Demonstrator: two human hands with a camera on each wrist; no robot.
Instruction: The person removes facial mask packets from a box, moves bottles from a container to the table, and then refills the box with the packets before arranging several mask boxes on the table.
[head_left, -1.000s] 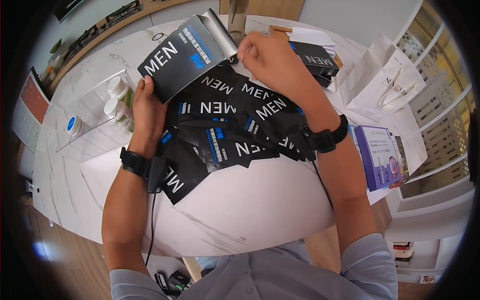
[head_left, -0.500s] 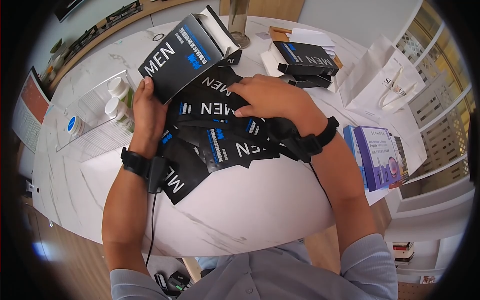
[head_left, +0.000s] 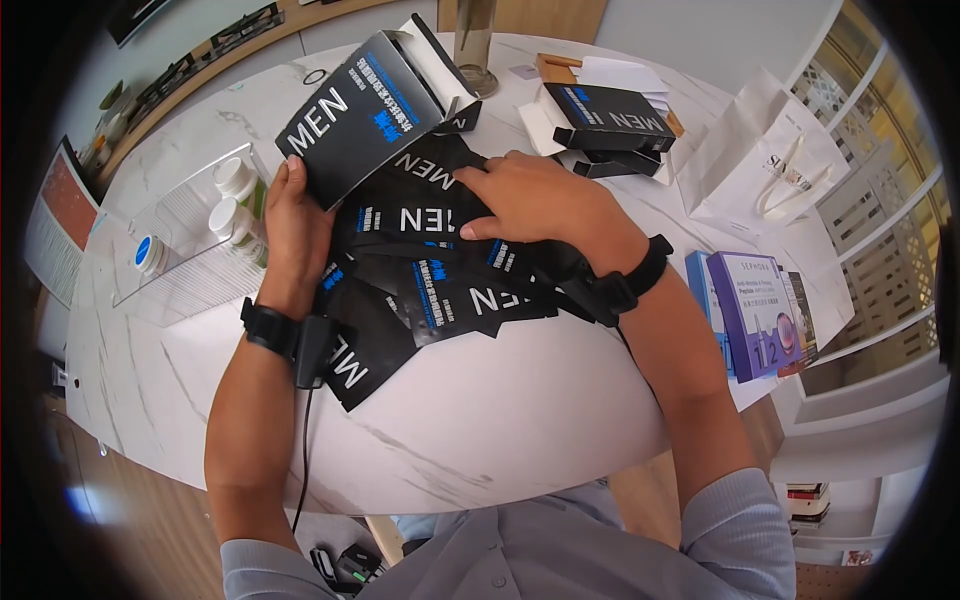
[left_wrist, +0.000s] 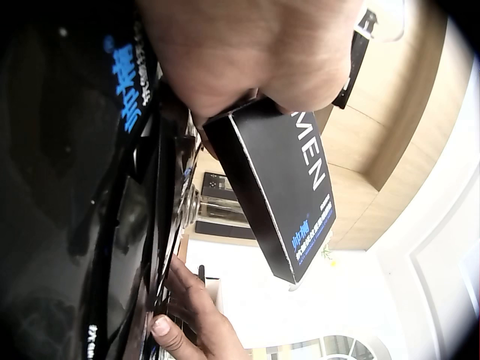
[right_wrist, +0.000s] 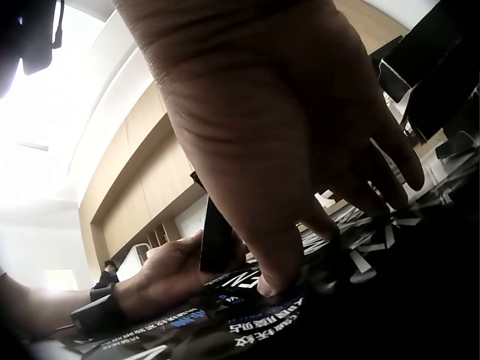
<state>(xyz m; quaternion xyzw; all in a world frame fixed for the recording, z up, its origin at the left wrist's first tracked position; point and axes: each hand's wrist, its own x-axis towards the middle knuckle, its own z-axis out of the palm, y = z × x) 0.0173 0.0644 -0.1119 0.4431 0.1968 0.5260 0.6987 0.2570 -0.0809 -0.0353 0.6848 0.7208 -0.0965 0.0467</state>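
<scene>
Many black sachets (head_left: 440, 295) lettered MEN lie in an overlapping heap on the marbled table (head_left: 500, 420), the nearest beside the left hand's (head_left: 298, 215) wrist. The right hand (head_left: 540, 200) rests on the heap, thumb and outstretched fingers spread apart and touching the sachets. To the right of its forearm stands a purple box (head_left: 765, 315). Left of the left hand, a clear tray (head_left: 175, 280) holds white-capped bottles (head_left: 236, 218). The left hand grips a black MEN box (head_left: 365, 115) by its near side, thumb on the front; the box is tilted above the heap, its unfolded flap end farther from that hand. Beyond the right hand sit further black boxes (head_left: 612, 118), with a white paper bag (head_left: 765, 165) to their right. Beyond the held box's flap end stands a glass vase (head_left: 475, 50).
</scene>
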